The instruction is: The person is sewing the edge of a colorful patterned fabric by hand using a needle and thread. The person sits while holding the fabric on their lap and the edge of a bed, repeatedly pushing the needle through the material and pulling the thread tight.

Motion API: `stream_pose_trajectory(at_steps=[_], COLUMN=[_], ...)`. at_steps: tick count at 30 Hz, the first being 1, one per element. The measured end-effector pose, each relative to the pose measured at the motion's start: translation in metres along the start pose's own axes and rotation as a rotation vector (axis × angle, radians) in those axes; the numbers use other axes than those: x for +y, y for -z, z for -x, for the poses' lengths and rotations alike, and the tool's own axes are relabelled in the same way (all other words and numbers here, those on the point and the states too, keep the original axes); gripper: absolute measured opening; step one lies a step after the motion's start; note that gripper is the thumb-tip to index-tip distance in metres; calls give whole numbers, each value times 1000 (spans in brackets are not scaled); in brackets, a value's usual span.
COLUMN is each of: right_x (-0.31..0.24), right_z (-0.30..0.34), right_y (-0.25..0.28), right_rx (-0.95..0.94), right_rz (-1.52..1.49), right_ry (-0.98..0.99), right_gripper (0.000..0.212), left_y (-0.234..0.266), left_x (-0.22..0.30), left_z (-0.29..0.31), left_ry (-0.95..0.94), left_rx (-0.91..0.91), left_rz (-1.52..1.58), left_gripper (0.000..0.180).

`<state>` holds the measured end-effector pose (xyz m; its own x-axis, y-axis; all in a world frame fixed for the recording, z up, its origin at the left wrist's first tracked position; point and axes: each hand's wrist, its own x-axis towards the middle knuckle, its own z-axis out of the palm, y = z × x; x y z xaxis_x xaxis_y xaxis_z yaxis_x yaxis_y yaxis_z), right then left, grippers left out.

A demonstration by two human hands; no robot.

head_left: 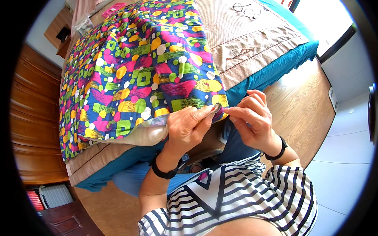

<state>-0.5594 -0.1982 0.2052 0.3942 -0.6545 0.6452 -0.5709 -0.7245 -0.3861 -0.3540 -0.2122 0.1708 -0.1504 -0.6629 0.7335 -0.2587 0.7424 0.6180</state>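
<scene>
Head view, we see the patterned quilt cover (141, 78) spread over the beige bedspread (252, 47); left hand (186, 129) pinches its near right corner, small shiny round thing (217, 107) at the fingertips; right hand (254, 117) just beside that corner (we can't tell if its fingers grip anything)

The quilt cover (128, 94) looks matt cloth, the cabinet (41, 131) glossy wood.
</scene>
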Motion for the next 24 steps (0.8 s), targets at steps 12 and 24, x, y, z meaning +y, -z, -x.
stream_pose_trajectory(at_steps=[12,24], right_x=[6,4], right_z=[-1,-1], right_y=[-7,-5], right_rx=[7,4], right_rz=[-3,-9], right_ry=[-13,-23], right_gripper=[30,30], left_y=[1,-2], left_x=[1,-4], left_z=[-4,-2], left_ry=[-8,-293], left_rx=[-17,-58], left_rz=[-31,-288], left_gripper=[25,29])
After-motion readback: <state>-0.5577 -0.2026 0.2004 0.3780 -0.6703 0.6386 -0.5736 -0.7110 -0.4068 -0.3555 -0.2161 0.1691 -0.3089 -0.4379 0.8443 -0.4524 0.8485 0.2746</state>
